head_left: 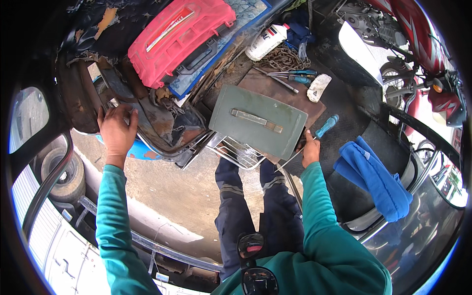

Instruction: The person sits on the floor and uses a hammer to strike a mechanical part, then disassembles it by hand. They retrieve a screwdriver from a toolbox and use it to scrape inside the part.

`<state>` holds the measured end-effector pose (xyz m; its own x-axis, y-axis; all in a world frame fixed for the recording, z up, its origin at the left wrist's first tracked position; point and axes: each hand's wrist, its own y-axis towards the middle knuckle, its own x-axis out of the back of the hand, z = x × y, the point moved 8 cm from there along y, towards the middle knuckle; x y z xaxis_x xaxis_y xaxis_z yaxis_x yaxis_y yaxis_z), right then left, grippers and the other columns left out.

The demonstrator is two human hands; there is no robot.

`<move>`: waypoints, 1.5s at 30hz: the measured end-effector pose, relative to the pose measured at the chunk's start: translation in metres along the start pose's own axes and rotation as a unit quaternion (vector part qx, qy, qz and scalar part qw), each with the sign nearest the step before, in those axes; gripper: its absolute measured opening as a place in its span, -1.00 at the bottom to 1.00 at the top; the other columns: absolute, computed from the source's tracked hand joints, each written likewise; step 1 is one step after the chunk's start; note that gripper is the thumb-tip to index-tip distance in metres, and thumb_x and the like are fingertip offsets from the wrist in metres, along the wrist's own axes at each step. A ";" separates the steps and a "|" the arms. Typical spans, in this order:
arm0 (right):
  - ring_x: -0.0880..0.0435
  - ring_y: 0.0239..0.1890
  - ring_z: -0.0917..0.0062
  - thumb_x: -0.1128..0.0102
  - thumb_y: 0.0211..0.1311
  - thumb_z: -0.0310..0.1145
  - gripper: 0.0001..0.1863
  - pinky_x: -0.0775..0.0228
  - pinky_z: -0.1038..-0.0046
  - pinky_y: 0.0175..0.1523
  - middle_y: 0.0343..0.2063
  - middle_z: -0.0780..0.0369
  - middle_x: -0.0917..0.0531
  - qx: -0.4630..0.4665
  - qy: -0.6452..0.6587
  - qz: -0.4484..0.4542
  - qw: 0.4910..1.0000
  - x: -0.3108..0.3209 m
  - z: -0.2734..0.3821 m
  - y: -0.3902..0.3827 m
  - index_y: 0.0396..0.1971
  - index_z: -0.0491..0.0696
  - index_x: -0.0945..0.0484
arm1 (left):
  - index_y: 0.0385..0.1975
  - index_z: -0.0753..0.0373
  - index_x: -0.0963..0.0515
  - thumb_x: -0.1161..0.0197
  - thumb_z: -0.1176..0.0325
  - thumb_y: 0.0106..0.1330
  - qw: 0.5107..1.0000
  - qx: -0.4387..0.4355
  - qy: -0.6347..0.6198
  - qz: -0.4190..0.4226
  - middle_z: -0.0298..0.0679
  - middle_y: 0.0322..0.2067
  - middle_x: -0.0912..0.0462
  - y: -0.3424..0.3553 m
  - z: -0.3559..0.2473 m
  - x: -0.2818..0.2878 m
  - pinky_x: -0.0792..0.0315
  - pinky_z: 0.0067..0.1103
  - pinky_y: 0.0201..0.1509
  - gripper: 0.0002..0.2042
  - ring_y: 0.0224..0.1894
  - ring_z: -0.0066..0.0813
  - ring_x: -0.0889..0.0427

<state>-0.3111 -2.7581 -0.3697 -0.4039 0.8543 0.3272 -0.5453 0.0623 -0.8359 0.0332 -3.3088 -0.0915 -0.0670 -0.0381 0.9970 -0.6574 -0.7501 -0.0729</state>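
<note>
My left hand [118, 129] rests with its fingers apart on the edge of a worn, rusty metal panel [88, 105] beside an opening. My right hand [310, 150] is closed round the shaft of a screwdriver with a blue handle [327, 126]. Its handle points away to the right and its thin shaft runs down to the left, past the end of a green metal box [258, 120]. The box has a folded carrying handle on its lid. My right fingertips are close against the box's end, and whether they touch it is hard to tell.
A red plastic tool case [179, 37] lies far left. Beyond the box are a white bottle [267, 42], a chain [282, 59], several screwdrivers [295, 73] and a white lump [319, 87]. A blue cloth [374, 177] lies at right, near a red motorcycle [418, 39].
</note>
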 end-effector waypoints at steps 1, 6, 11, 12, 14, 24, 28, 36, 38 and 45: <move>-0.60 0.14 0.32 -0.27 0.45 0.14 -0.18 -0.46 0.23 0.22 0.19 -0.03 -0.58 0.055 -0.018 0.015 0.998 -0.005 0.004 0.001 0.32 -0.33 -0.38 | -0.22 0.09 -0.70 -0.34 0.12 0.37 1.000 -0.002 0.001 -0.003 -0.29 -0.37 -0.77 -0.002 0.002 0.000 -0.21 -0.09 0.53 -0.80 -0.08 -0.22 -0.73; -0.66 0.11 0.01 -0.24 0.45 0.02 -0.34 -0.44 0.10 0.20 0.07 -0.14 -0.63 0.312 -0.174 -0.095 0.929 -0.038 0.078 -0.030 0.15 -0.35 -0.52 | -0.19 0.06 -0.71 -0.33 0.09 0.38 1.000 -0.019 0.009 -0.009 -0.32 -0.37 -0.78 -0.005 0.003 0.001 -0.18 -0.06 0.53 -0.78 -0.07 -0.23 -0.73; -0.68 -0.01 -0.15 -0.24 0.42 -0.03 -0.51 -0.46 0.01 0.12 -0.14 -0.16 -0.70 0.323 -0.257 -0.148 0.898 -0.041 0.109 -0.037 -0.22 -0.27 -0.70 | -0.18 0.03 -0.72 -0.31 0.06 0.39 0.999 -0.035 -0.014 -0.005 -0.35 -0.36 -0.78 -0.006 -0.005 0.000 -0.19 -0.03 0.51 -0.78 -0.09 -0.24 -0.74; -0.70 -0.02 -0.17 -0.23 0.40 -0.04 -0.50 -0.48 -0.03 0.10 -0.18 -0.20 -0.72 0.309 -0.290 -0.150 0.893 -0.037 0.112 -0.032 -0.18 -0.28 -0.70 | -0.18 0.02 -0.72 -0.31 0.06 0.40 0.999 -0.037 -0.016 -0.007 -0.36 -0.36 -0.78 -0.005 -0.004 0.000 -0.19 -0.02 0.51 -0.78 -0.09 -0.24 -0.74; -0.70 0.01 -0.19 -0.21 0.40 -0.07 -0.52 -0.49 -0.05 0.13 -0.14 -0.24 -0.73 0.285 -0.423 -0.121 0.852 -0.048 0.123 -0.032 -0.15 -0.27 -0.72 | -0.19 0.00 -0.71 -0.31 0.04 0.40 0.999 -0.049 -0.008 -0.019 -0.38 -0.38 -0.79 -0.007 0.000 -0.003 -0.20 -0.03 0.50 -0.78 -0.11 -0.24 -0.75; -0.63 -0.55 0.26 -0.23 0.47 -0.14 -0.59 -0.47 0.23 -0.29 -0.60 0.03 -0.61 0.304 -0.116 0.061 0.944 -0.093 0.206 -0.187 -0.26 -0.28 -0.67 | -0.12 0.06 -0.72 -0.32 -0.05 0.41 0.996 -0.071 -0.027 -0.042 -0.38 -0.25 -0.79 -0.008 -0.001 0.003 -0.26 -0.05 0.43 -0.67 -0.02 -0.23 -0.72; -0.59 -0.58 0.53 -0.24 0.50 -0.10 -0.57 -0.45 0.39 -0.36 -0.61 0.25 -0.63 0.483 -0.266 0.204 0.809 -0.177 0.269 -0.280 -0.29 -0.24 -0.69 | 0.16 0.11 -0.65 -0.22 -0.23 0.40 0.976 -0.137 -0.157 -0.063 -0.19 0.06 -0.71 -0.005 0.003 0.009 -0.22 0.00 0.45 -0.43 0.17 -0.05 -0.63; -0.58 -0.61 0.48 -0.29 0.50 -0.21 -0.71 -0.36 0.33 -0.46 -0.66 0.23 -0.61 0.494 -0.204 0.211 0.818 -0.190 0.248 -0.251 -0.17 -0.18 -0.72 | 0.52 0.09 -0.34 -0.01 -0.51 0.31 0.958 -0.194 -0.205 -0.045 -0.12 0.46 -0.44 -0.006 -0.006 0.016 -0.01 0.05 0.59 -0.06 0.51 -0.04 -0.37; -0.59 -0.61 0.37 -0.33 0.44 -0.24 -0.73 -0.39 0.26 -0.44 -0.66 0.16 -0.60 0.573 -0.237 0.100 0.778 -0.173 0.221 -0.253 -0.22 -0.19 -0.69 | 0.51 0.06 -0.37 -0.06 -0.48 0.32 0.966 -0.200 -0.160 -0.038 -0.15 0.44 -0.46 -0.005 -0.011 0.015 -0.02 0.05 0.59 -0.10 0.49 -0.07 -0.40; -0.66 -0.45 0.15 -0.45 0.28 -0.26 -0.72 -0.44 0.19 -0.31 -0.51 -0.01 -0.66 0.372 -0.184 0.253 0.874 -0.248 0.058 -0.285 -0.21 -0.15 -0.64 | 0.41 0.04 -0.46 -0.36 -0.18 0.32 0.989 -0.140 -0.043 -0.018 -0.19 0.39 -0.53 -0.007 -0.012 0.003 -0.19 -0.08 0.57 -0.28 0.40 -0.08 -0.50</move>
<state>-0.0985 -3.0175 -0.1871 -0.8655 0.4431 0.2336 -0.5004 -0.7447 -0.4416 0.0286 -3.2957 -0.0882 0.0167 -0.0790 0.9967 -0.8405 -0.5410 -0.0288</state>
